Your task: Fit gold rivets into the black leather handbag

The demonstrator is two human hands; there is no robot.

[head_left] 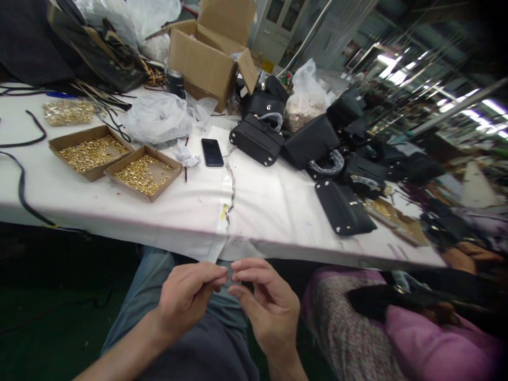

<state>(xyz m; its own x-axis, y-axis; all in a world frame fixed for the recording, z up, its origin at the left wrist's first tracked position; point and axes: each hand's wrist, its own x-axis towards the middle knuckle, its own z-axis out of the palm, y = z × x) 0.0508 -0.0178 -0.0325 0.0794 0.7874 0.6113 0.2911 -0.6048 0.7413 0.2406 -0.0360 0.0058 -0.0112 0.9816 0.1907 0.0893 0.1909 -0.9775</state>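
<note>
My left hand (186, 299) and my right hand (264, 307) meet fingertip to fingertip over my lap, just below the front edge of the white table (159, 211). Both are closed in a pinch on something too small to make out. My jeans show underneath the hands. On the table beyond lie two shallow cardboard trays of small gold metal pieces (92, 152) (143, 173) and a black phone (212, 152).
Several black handbags (257, 138) (343, 207) lie at the right of the table. An open cardboard box (206, 55), plastic bags (159, 117) and black straps (24, 185) sit at the back and left. A person in pink (416, 338) sits at my right.
</note>
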